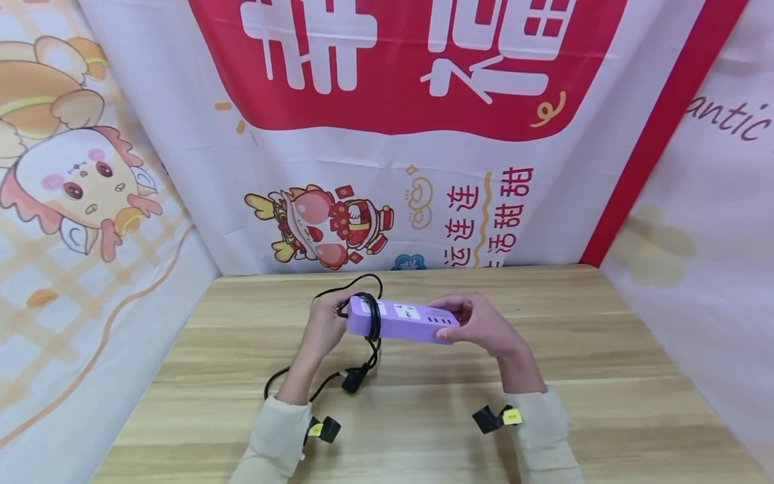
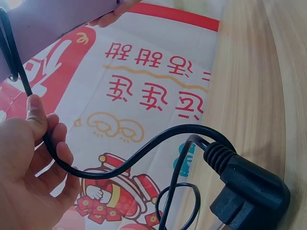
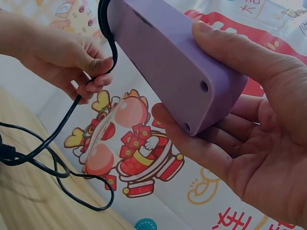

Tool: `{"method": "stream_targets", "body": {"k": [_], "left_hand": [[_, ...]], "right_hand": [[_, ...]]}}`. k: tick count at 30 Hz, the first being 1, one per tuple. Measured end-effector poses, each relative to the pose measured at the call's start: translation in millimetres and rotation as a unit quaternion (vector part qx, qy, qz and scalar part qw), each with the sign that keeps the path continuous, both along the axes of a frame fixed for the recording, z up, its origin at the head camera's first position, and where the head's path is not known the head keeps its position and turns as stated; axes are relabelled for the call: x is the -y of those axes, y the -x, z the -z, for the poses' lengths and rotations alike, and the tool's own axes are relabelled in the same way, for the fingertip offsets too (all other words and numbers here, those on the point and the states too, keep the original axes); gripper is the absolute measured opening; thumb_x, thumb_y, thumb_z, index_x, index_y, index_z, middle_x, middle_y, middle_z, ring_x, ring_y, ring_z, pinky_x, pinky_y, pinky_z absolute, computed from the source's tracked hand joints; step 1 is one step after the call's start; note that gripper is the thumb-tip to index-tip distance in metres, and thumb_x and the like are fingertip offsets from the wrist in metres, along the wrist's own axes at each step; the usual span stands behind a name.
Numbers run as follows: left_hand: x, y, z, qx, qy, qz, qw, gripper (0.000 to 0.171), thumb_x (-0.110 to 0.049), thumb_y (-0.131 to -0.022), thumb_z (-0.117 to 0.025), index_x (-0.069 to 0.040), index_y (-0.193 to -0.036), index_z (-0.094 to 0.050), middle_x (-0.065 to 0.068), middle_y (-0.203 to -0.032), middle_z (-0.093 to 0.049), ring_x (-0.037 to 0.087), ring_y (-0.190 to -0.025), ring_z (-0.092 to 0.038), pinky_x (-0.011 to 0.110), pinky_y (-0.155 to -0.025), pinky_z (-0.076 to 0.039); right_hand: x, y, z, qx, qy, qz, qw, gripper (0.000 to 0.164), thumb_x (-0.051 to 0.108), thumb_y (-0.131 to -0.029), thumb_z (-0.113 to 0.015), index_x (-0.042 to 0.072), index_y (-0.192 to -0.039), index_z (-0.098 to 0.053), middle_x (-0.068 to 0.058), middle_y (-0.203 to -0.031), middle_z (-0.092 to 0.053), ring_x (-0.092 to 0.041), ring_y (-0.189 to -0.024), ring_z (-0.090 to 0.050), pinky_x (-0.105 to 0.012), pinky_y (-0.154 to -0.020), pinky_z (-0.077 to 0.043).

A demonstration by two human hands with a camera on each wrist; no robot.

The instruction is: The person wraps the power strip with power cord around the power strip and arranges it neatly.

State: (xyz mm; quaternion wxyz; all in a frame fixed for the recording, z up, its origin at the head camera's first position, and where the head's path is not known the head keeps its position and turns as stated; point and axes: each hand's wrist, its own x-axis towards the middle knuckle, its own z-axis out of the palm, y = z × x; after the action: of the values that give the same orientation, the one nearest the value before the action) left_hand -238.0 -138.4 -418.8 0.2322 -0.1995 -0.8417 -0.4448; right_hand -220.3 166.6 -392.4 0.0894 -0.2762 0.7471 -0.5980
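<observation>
A purple power strip [image 1: 417,324] with white sockets and several small ports is held above the wooden table. My right hand [image 1: 480,324] grips its right end, thumb on one side and fingers on the other, as the right wrist view also shows [image 3: 268,110]. Black cord [image 1: 374,316] is wound around the strip's left end. My left hand [image 1: 325,326] pinches the cord between thumb and fingers close to that end; in the left wrist view the cord [image 2: 120,167] runs from this hand [image 2: 33,163] towards the plug. The black plug [image 2: 249,191] hangs or lies below, near the tabletop.
The wooden table [image 1: 435,403] spans the space below my hands. A printed cloth [image 1: 387,154] with red lettering and cartoon figures rises behind it, with more cloth at both sides. Loose loops of cord [image 3: 81,191] trail beneath my left hand. Black straps circle both sleeves.
</observation>
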Motion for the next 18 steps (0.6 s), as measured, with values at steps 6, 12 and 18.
{"method": "stream_targets", "body": {"k": [6,12,18], "left_hand": [[0.4,1.0,-2.2,0.014,0.003,0.021,0.9997,0.012,0.004,-0.083,-0.071,-0.007,-0.086,-0.076,0.007,-0.085,-0.076,0.018,-0.078,-0.07,0.029,-0.073,-0.057],[4.1,0.4,-3.0,0.065,0.006,0.052,0.9965,0.005,-0.004,-0.089,-0.071,-0.006,-0.088,-0.075,0.006,-0.088,-0.075,0.017,-0.083,-0.067,0.026,-0.075,-0.055],[5.2,0.4,-1.2,0.073,0.023,0.068,0.9948,0.005,-0.007,-0.086,-0.076,-0.004,-0.089,-0.076,0.005,-0.089,-0.074,0.014,-0.082,-0.067,0.025,-0.074,-0.057]], "right_hand": [[-2.8,-0.3,-1.3,-0.039,-0.01,-0.002,0.999,0.049,0.011,-0.077,-0.084,0.003,-0.122,-0.068,-0.019,-0.118,-0.068,-0.021,-0.091,-0.063,-0.027,-0.074,-0.054],[-5.1,-1.6,-2.1,-0.072,-0.047,-0.01,0.996,0.048,0.014,-0.076,-0.085,0.012,-0.122,-0.071,-0.011,-0.116,-0.07,-0.024,-0.092,-0.063,-0.027,-0.077,-0.053],[-6.6,-3.5,-3.9,-0.082,-0.088,-0.014,0.993,0.048,0.017,-0.076,-0.086,0.015,-0.122,-0.071,-0.007,-0.116,-0.072,-0.023,-0.092,-0.064,-0.027,-0.077,-0.054]]}}
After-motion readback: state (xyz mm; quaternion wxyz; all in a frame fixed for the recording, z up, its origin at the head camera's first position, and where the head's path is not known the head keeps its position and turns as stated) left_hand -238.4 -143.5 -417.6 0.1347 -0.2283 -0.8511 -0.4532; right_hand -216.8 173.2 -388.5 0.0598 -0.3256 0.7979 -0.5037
